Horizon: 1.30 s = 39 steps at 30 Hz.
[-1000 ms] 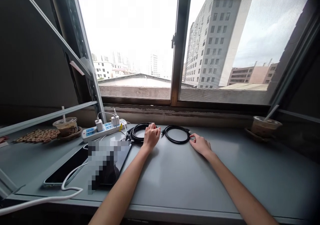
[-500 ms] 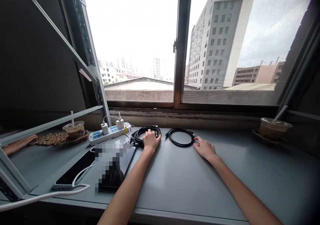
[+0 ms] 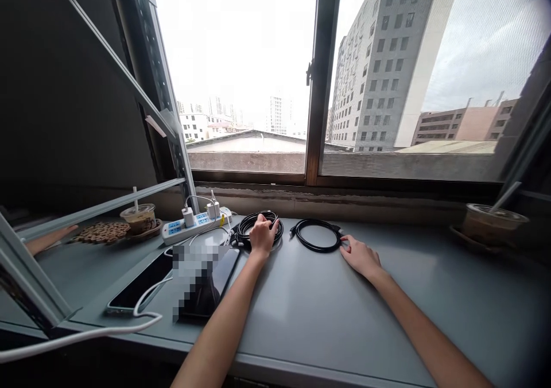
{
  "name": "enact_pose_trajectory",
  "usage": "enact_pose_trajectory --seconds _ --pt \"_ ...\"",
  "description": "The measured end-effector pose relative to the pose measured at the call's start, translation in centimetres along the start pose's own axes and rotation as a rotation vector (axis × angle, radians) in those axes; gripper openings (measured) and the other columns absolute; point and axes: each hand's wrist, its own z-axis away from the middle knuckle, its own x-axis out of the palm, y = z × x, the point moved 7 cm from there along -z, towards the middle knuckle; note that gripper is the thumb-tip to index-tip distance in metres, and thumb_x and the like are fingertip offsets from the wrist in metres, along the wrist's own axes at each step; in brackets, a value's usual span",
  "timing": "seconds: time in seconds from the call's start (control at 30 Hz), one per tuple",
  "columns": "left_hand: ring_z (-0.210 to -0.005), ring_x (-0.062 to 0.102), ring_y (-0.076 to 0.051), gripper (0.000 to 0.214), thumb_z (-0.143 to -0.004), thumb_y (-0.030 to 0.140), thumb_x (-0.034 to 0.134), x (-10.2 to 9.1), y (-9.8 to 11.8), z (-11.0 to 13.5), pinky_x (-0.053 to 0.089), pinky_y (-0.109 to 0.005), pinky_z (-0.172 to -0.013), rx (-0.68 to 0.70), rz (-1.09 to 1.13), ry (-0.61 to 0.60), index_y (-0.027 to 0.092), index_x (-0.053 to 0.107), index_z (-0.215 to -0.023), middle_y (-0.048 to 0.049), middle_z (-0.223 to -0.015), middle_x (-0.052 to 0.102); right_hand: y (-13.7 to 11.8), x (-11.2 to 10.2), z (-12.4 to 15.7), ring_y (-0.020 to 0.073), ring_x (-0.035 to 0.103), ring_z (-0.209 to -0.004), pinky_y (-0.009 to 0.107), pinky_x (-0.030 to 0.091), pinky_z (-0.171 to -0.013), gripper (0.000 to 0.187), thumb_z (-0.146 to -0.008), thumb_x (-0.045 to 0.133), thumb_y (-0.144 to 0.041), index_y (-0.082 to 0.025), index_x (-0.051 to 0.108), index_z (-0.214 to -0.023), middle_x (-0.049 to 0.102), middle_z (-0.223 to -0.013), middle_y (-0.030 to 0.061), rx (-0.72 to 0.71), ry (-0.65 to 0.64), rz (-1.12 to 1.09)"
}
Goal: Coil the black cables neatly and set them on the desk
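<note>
1. Far left, someone else's hand (image 3: 54, 239) lies near a wooden mat (image 3: 103, 232); I keep it apart from my own two.
2. Next I see a white power strip (image 3: 200, 228) and a dark-screened tablet (image 3: 224, 270) on the tabletop (image 3: 310, 325), just left of my working area.
3. The thicker coil of black cable (image 3: 243, 225) lies beside the strip, under my left hand (image 3: 261, 240). Its fingers are curled at the loops; whether they clamp a strand I can't tell. I judge it light, bendy and springy; a hold across every strand should stop loops sliding apart.
4. The thinner coil of black cable (image 3: 317, 250) lies flat to its right, likely lighter and looser. I'd favour the bundled rim over the plug ends.
5. My right hand (image 3: 360, 257) has its fingertips at that coil's right edge; whether they pinch it, I can't tell.
</note>
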Motion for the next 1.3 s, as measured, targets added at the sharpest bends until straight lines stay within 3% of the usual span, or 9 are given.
enact_pose_trajectory --seconds 0.1,0.33,0.47,0.6,0.83,1.0,1.17,1.3 --pt "-0.061 0.050 -0.011 0.049 -0.084 0.052 0.036 -0.9 -0.3 -0.1 0.026 -0.024 -0.048 -0.045 0.050 0.100 0.017 0.059 -0.060 -0.0047 -0.089 0.055 0.1 0.0 0.0 0.0202 0.060 -0.079 0.027 0.036 -0.058 0.030 -0.080 0.042 -0.031 -0.023 0.053 -0.106 0.064 -0.080 0.0031 0.000 -0.001 0.003" --pt "-0.067 0.049 -0.013 0.047 -0.087 0.051 0.030 -4.5 -2.4 -0.5 0.033 -0.025 -0.055 -0.250 0.199 0.488 0.017 0.055 -0.067 -0.0070 -0.091 0.051 0.2 0.0 0.0 0.0205 0.059 -0.079 0.027 0.036 -0.058 0.033 -0.080 0.041 -0.032 -0.023 0.052 -0.110 0.064 -0.081 0.0034 0.004 -0.018 0.017" --pt "-0.070 0.049 -0.012 0.043 -0.091 0.042 0.022 -5.7 -2.3 -0.7 0.039 -0.025 -0.068 -0.192 0.319 0.614 0.019 0.047 -0.065 -0.0058 -0.082 0.047 0.1 -0.1 0.1 0.0208 0.059 -0.080 0.028 0.036 -0.060 0.033 -0.081 0.041 -0.032 -0.023 0.052 -0.110 0.064 -0.082 0.0036 0.001 -0.024 0.018" --pt "-0.071 0.048 -0.012 0.038 -0.092 0.037 0.022 -6.3 -0.9 -0.5 0.040 -0.025 -0.072 -0.087 0.389 0.635 0.020 0.043 -0.065 -0.0043 -0.077 0.046 0.0 -0.1 0.2 0.0212 0.058 -0.084 0.029 0.037 -0.063 0.034 -0.082 0.040 -0.032 -0.022 0.051 -0.113 0.064 -0.086 0.0040 0.010 -0.034 0.015" --pt "-0.068 0.050 -0.011 0.038 -0.093 0.032 0.020 -5.5 2.1 0.2 0.038 -0.022 -0.059 0.083 0.353 0.470 0.017 0.048 -0.072 -0.0044 -0.079 0.049 -0.1 -0.1 0.3 0.0210 0.058 -0.086 0.029 0.037 -0.064 0.034 -0.083 0.040 -0.031 -0.022 0.050 -0.114 0.064 -0.090 0.0048 0.028 -0.049 0.029" --pt "-0.049 0.044 -0.005 0.038 -0.090 0.039 0.030 -2.8 4.1 1.2 0.026 -0.021 -0.043 0.268 0.236 0.221 0.016 0.055 -0.075 -0.0055 -0.089 0.053 -0.3 -0.2 0.4 0.0201 0.058 -0.086 0.027 0.036 -0.063 0.033 -0.083 0.040 -0.031 -0.022 0.051 -0.113 0.063 -0.090 0.0046 0.035 -0.060 0.031" --pt "-0.050 0.048 -0.006 0.037 -0.088 0.042 0.035 0.1 6.3 2.8 0.026 -0.020 -0.045 0.476 0.136 -0.051 0.017 0.059 -0.073 -0.0031 -0.091 0.056 -0.4 -0.3 0.5 0.0195 0.057 -0.087 0.026 0.036 -0.063 0.033 -0.083 0.040 -0.030 -0.022 0.049 -0.114 0.063 -0.090 0.0041 0.030 -0.064 0.026" --pt "-0.052 0.051 -0.007 0.039 -0.085 0.044 0.039 1.6 6.6 3.5 0.029 -0.021 -0.046 0.510 0.083 -0.193 0.017 0.060 -0.067 -0.0031 -0.093 0.058 -0.4 -0.2 0.5 0.0197 0.057 -0.088 0.027 0.036 -0.063 0.033 -0.083 0.039 -0.031 -0.021 0.049 -0.113 0.063 -0.091 0.0039 0.030 -0.065 0.026"
